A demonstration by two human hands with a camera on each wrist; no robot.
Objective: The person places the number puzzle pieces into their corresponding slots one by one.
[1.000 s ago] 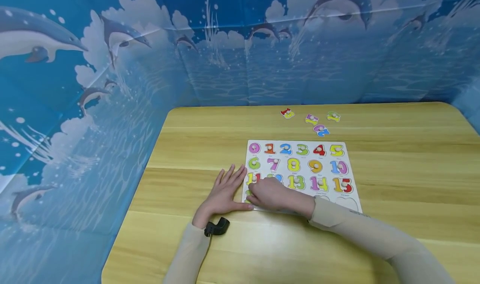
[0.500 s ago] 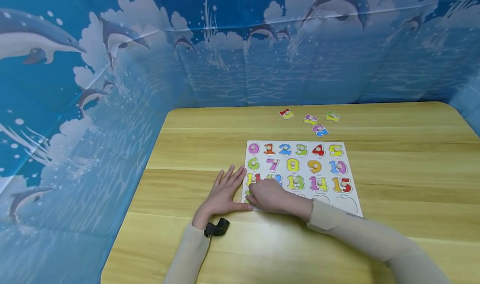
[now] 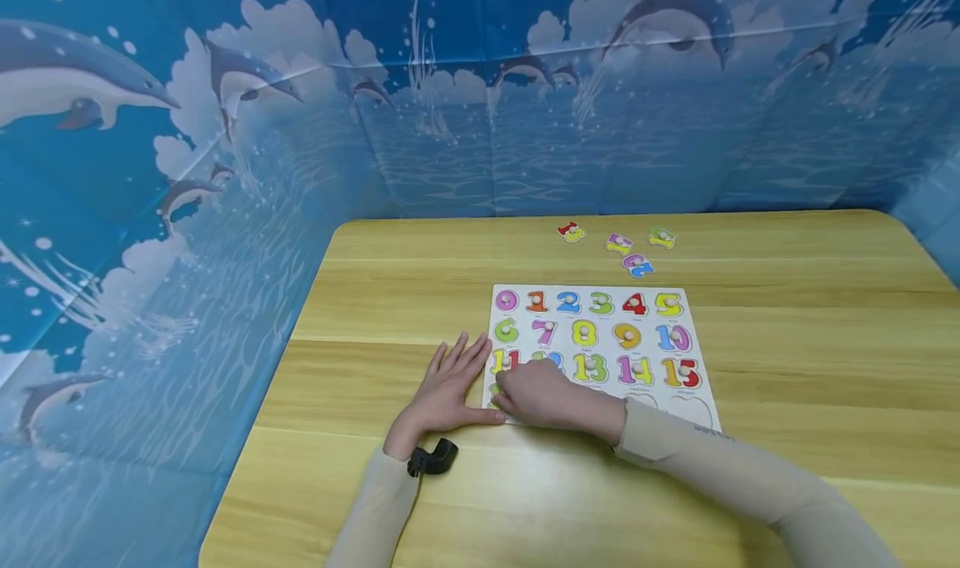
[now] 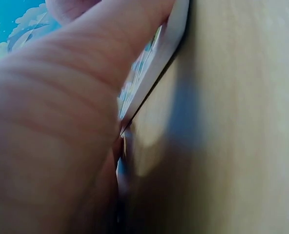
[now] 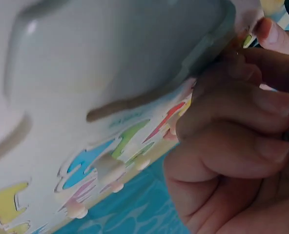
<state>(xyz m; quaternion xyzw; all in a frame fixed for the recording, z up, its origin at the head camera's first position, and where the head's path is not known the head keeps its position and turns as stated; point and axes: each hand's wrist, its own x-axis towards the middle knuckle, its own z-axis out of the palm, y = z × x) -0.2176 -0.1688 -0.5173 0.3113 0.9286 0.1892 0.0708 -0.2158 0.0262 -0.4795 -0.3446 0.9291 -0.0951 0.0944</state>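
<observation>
A white number puzzle board (image 3: 608, 399) lies on the wooden table, with knobbed number pieces in its upper three rows. My left hand (image 3: 448, 389) spreads its fingers along the board's left edge, thumb touching the near left corner. My right hand (image 3: 542, 393) bends over the bottom left of the board. Its fingers pinch a puzzle piece with a green part (image 3: 494, 391) showing; its number is hidden. In the right wrist view, the curled fingers (image 5: 222, 105) hide the piece, and an empty recess (image 5: 120, 53) shows beside them.
Loose number pieces lie behind the board: a red and yellow one (image 3: 572, 233), a purple and yellow one (image 3: 619, 243), a green and yellow one (image 3: 662, 238), a purple and blue one (image 3: 637, 266). A dolphin-print curtain (image 3: 450, 151) hangs behind the table (image 3: 360, 301).
The head view has shifted very slightly. Both hands stay in nearly the same place, the right at the board's bottom left and the left at its edge.
</observation>
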